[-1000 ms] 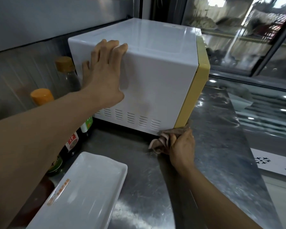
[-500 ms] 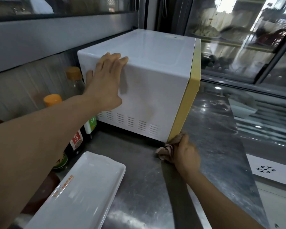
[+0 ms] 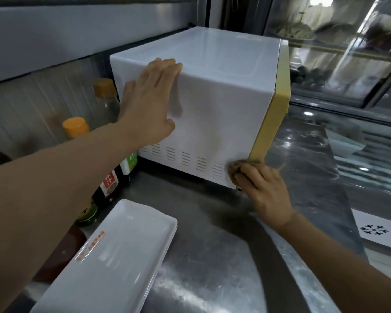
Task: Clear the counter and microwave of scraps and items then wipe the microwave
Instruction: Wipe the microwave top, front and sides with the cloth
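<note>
Most of the clearing looks done to me, judging by the bare steel of the counter (image 3: 212, 256) in front of the microwave (image 3: 212, 105), and nothing sits on the microwave's white top. I am in the wiping part now. My left hand (image 3: 151, 102) lies flat and open against the microwave's white side wall, fingers straight and reaching over its top edge, steadying the box. My right hand (image 3: 262, 190) is curled round a brownish cloth (image 3: 231, 169), pressing it to the microwave's lower front corner, just where the white wall meets the yellow door frame. A faint smear shows on the wall above the cloth, so I judge that side is not finished, and I cannot see the door face or the inside at all. To the left of the microwave stand several bottles (image 3: 106, 100), and nearer me than the microwave lie stacked white trays (image 3: 113, 263); whether those count as items to clear, I cannot tell.
</note>
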Demonstrator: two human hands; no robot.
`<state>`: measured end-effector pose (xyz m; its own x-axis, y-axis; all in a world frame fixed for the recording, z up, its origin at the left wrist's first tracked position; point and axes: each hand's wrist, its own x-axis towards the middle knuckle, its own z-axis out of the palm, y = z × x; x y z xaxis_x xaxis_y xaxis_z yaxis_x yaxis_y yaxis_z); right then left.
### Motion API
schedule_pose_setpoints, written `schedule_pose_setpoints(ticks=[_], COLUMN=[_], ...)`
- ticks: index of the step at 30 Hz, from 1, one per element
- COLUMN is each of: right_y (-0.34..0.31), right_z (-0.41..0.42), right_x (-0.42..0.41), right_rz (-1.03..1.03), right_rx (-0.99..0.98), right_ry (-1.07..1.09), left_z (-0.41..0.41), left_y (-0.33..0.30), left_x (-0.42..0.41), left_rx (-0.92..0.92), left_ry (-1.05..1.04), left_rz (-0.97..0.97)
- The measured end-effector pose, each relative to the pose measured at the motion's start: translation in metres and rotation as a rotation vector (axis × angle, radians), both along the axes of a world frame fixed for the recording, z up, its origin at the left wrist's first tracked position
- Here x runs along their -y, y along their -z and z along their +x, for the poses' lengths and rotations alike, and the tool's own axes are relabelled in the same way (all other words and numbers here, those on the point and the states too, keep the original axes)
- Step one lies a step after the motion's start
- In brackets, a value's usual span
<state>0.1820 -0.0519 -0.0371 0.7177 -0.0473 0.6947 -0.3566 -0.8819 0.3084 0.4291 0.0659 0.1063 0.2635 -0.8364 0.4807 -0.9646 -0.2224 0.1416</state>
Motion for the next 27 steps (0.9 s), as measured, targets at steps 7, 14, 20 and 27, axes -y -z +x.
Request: schedule_pose_setpoints(ticks=[7, 14, 20, 27], right_y=[0.041, 0.033, 0.029, 0.020], right_z=[-0.015, 0.084, 0.072, -0.001], right_x=[-0.001, -0.015, -0.012, 0.001], right_rz=[-0.093, -0.117, -0.141, -0.136], right_rx=[-0.397, -0.474, -0.544, -0.489], right_ry=[0.004, -0.016, 0.036, 0.035], left_z=[0.000, 0.001, 0.004, 0.002], left_y=[0.000, 0.001, -0.001, -0.001], left_x=[0.000, -0.001, -0.001, 0.002], left_rx=[-0.024, 0.023, 0.010, -0.035], left_ry=[0.007, 0.001, 0.014, -0.007], left_rz=[0.005, 0.004, -0.011, 0.010])
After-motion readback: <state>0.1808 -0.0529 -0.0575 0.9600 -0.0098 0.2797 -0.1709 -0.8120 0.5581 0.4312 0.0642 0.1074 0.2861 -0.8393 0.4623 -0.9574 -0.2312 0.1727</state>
